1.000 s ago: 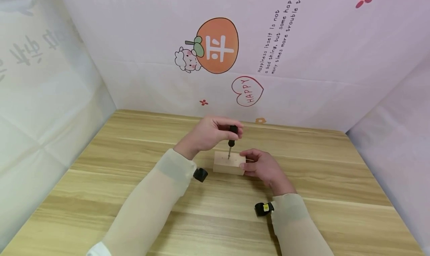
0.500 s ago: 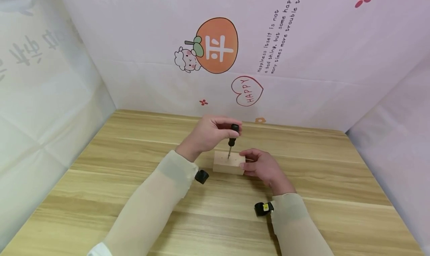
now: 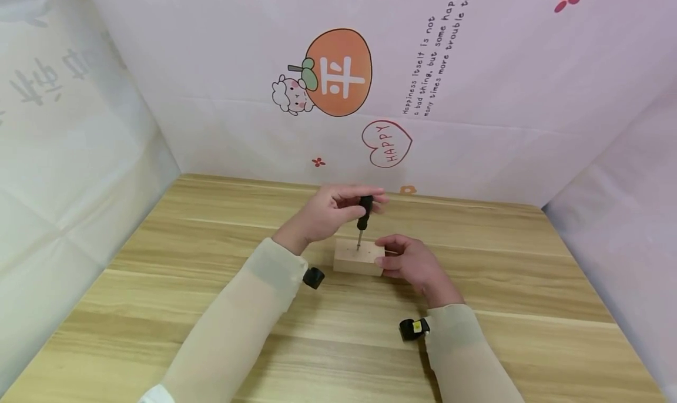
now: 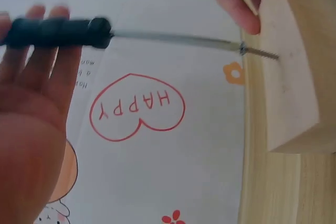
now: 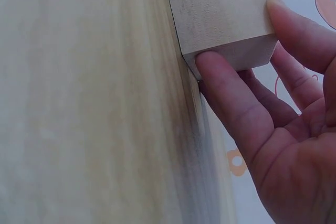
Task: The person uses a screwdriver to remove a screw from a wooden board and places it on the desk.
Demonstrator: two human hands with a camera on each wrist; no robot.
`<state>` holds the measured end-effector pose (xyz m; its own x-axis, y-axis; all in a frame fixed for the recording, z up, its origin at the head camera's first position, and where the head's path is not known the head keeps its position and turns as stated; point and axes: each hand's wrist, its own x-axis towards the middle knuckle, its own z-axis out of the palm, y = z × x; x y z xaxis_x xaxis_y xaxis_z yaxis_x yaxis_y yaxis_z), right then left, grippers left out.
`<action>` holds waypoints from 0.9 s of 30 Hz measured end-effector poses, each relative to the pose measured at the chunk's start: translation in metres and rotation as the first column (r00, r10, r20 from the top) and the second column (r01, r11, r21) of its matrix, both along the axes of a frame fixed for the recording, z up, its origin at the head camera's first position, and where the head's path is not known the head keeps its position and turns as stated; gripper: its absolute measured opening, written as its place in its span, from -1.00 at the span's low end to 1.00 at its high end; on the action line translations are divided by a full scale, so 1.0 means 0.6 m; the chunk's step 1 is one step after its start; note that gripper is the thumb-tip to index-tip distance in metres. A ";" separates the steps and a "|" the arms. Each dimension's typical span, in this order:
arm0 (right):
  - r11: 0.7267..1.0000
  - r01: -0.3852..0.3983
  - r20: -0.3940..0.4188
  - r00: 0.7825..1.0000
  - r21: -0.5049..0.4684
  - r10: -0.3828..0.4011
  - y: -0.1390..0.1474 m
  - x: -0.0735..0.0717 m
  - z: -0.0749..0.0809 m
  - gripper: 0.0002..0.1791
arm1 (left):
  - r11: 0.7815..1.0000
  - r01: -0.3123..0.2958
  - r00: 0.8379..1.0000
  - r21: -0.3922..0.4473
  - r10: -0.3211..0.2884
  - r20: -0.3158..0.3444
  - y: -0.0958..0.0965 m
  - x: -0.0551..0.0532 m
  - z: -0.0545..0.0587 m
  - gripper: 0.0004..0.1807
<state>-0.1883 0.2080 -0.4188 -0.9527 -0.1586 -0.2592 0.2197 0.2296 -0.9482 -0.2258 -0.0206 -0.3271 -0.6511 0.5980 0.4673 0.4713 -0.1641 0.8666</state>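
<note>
Thumb and fingers of my left hand [image 3: 325,214] pinch the black handle of a screwdriver [image 3: 363,220], which stands nearly upright. In the left wrist view the screwdriver [image 4: 68,32] meets the head of a screw [image 4: 261,53], whose threaded shank stands partly out of a pale wooden block [image 4: 299,77]. Small dark marks or holes dot the block's top face. At the block's right end, my right hand [image 3: 415,265] grips it with thumb and fingers. The right wrist view shows those fingertips [image 5: 212,64] against the end face of the block [image 5: 226,14].
The block sits on a wood-grain table [image 3: 338,344]. Behind it rises a white printed cloth [image 3: 238,133], and another white cloth [image 3: 79,156] hangs on the left. Each wrist wears a small black camera, the left camera [image 3: 314,278] close to the block.
The left fingers have spread and straightened somewhat around the screwdriver handle, and the handle's tilt has shifted slightly. My right hand and the block hold their place.
</note>
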 end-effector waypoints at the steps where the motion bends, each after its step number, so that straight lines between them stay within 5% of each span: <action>1: 1.000 -0.003 -0.002 1.000 -0.001 0.003 0.001 0.000 0.000 -0.52 | 1.000 0.029 0.999 0.001 -0.029 0.029 -0.002 0.000 0.002 -0.63; 3: 1.000 -0.003 0.000 1.000 -0.001 0.003 0.001 -0.001 -0.001 -0.53 | 1.000 0.028 0.997 -0.003 -0.028 0.078 -0.003 0.000 0.007 -0.65; 6: 1.000 -0.006 -0.004 1.000 0.003 0.006 0.001 -0.001 -0.001 -0.53 | 0.996 -0.086 0.991 -0.040 0.089 0.105 -0.001 0.004 0.012 -0.69; 11: 1.000 0.005 0.003 1.000 0.008 -0.005 -0.001 0.000 -0.001 -0.54 | 0.970 -0.230 0.973 -0.083 0.231 0.006 0.001 0.004 0.007 -0.64; 15: 1.000 0.006 0.002 1.000 0.006 -0.006 -0.002 0.001 -0.001 -0.54 | 0.986 -0.159 0.987 -0.049 0.157 -0.040 -0.003 0.000 -0.002 -0.66; 21: 1.000 0.002 -0.008 1.000 -0.002 -0.002 -0.002 0.001 -0.002 -0.52 | 0.998 -0.035 0.996 0.050 0.031 0.080 -0.004 0.003 0.003 -0.73; 23: 1.000 0.003 -0.008 1.000 -0.001 -0.004 -0.002 0.001 -0.001 -0.52 | 0.996 -0.066 0.994 0.059 0.061 0.088 -0.001 0.005 0.005 -0.75; 27: 1.000 0.005 -0.005 1.000 0.001 -0.005 -0.002 0.001 -0.001 -0.52 | 0.989 -0.142 0.990 0.040 0.143 -0.003 0.007 0.008 0.005 -0.73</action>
